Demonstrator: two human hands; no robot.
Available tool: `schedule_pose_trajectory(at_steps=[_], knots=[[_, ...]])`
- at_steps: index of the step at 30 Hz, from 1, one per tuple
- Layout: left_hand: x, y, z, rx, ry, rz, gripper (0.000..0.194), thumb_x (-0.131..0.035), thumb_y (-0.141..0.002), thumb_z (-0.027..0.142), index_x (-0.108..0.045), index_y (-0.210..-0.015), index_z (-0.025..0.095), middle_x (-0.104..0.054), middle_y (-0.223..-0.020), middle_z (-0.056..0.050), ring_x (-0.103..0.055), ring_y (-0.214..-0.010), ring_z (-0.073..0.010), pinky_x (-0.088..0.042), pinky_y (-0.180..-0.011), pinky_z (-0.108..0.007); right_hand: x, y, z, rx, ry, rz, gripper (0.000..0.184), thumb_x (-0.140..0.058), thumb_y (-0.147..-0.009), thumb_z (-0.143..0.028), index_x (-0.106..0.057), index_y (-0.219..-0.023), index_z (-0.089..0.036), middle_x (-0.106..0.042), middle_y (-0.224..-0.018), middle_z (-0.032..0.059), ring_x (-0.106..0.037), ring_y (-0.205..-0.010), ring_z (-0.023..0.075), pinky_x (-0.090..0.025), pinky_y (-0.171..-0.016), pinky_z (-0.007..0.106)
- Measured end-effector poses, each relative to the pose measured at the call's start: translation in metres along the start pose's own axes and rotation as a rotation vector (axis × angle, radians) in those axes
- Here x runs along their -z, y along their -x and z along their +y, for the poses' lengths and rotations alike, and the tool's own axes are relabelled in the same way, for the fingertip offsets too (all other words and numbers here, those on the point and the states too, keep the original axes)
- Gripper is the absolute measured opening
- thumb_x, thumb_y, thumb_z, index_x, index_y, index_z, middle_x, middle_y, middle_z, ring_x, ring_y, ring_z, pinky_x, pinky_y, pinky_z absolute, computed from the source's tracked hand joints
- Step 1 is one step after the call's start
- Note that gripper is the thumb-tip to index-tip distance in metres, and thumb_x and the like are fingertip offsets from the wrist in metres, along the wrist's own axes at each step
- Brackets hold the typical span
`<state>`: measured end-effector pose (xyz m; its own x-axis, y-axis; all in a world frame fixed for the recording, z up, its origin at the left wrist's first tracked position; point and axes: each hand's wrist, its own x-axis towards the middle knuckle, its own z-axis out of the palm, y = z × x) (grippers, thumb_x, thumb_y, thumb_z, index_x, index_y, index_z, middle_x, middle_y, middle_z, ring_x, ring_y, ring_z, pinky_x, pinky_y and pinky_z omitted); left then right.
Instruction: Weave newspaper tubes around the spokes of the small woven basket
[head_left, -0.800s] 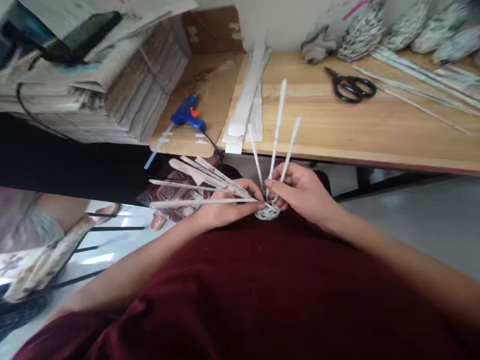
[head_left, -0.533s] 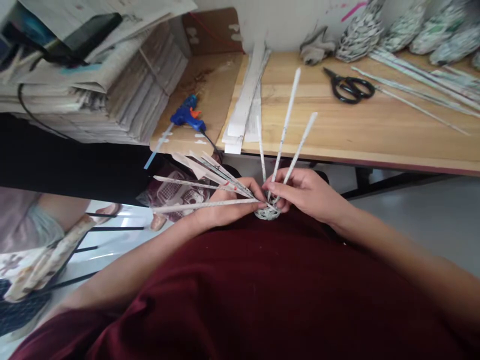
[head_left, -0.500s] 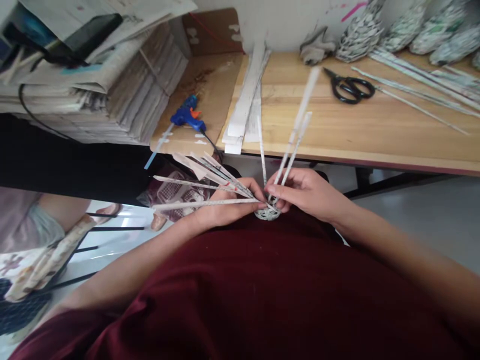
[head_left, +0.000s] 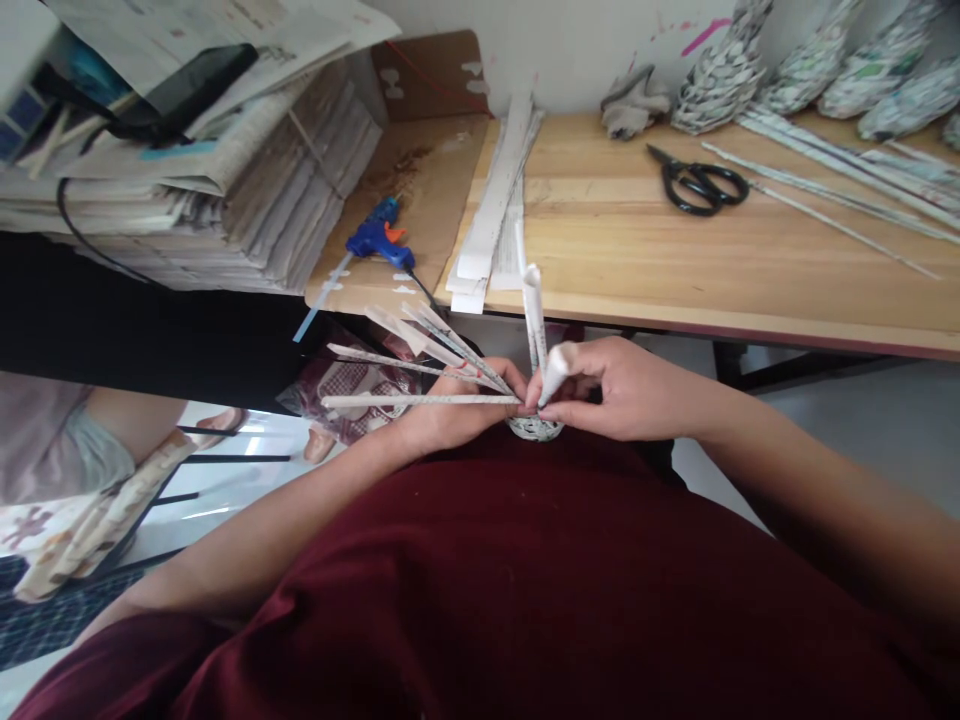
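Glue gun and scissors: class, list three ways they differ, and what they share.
The glue gun is blue with an orange trigger; the scissors look black. The glue gun lies on cardboard, the scissors on the wooden tabletop. A cable runs from the glue gun, none from the scissors. Both lie untouched.

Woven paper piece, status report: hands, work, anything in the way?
Left hand holding woven paper piece by its rim. Right hand pinching a paper rod there. Other rods fan out. Scissors, glue gun lie apart from both hands.
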<state>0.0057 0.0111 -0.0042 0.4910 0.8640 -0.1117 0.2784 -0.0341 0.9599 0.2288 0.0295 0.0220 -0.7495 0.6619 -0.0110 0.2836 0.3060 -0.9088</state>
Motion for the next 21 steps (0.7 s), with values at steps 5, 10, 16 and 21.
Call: schedule_pose_trajectory(at_steps=[5,10,16,21], knots=[[0.000,0.003,0.013,-0.019,0.058,-0.012,0.018,-0.082,-0.076,0.023,-0.069,-0.076,0.012,-0.071,-0.076,-0.003,-0.066,-0.072,-0.0128,-0.054,-0.069,-0.022,-0.021,0.001,-0.002,-0.132,-0.135,0.255,0.011,-0.064,-0.080,-0.015,-0.065,-0.090,-0.018,-0.069,-0.077,0.0003,-0.063,-0.066,0.0131,-0.050,-0.059,0.025],[0.000,0.004,0.017,-0.010,0.045,-0.004,0.018,-0.083,-0.075,0.022,-0.069,-0.075,0.011,-0.072,-0.075,-0.004,-0.066,-0.070,-0.0125,-0.054,-0.068,-0.022,-0.025,-0.002,-0.006,-0.327,-0.347,0.284,0.009,-0.064,-0.079,-0.014,-0.064,-0.087,-0.018,-0.064,-0.063,-0.0023,-0.059,-0.052,0.0103,-0.049,-0.049,0.021],[0.000,0.002,0.008,0.018,0.043,0.005,0.017,-0.080,-0.078,0.024,-0.069,-0.079,0.011,-0.074,-0.079,-0.006,-0.068,-0.073,-0.0143,-0.055,-0.069,-0.024,-0.012,-0.001,-0.010,-0.436,-0.525,0.155,0.012,-0.066,-0.080,-0.015,-0.064,-0.092,-0.018,-0.069,-0.075,0.0031,-0.073,-0.069,0.0170,-0.063,-0.063,0.028],[0.000,0.000,0.005,0.054,0.038,0.002,0.014,-0.079,-0.077,0.023,-0.071,-0.082,0.013,-0.076,-0.080,-0.004,-0.069,-0.074,-0.0148,-0.055,-0.071,-0.025,-0.010,0.010,-0.007,-0.253,-0.439,0.079,0.038,-0.068,-0.080,-0.010,-0.060,-0.116,-0.020,-0.068,-0.092,0.0024,-0.073,-0.082,0.0161,-0.063,-0.077,0.030]])
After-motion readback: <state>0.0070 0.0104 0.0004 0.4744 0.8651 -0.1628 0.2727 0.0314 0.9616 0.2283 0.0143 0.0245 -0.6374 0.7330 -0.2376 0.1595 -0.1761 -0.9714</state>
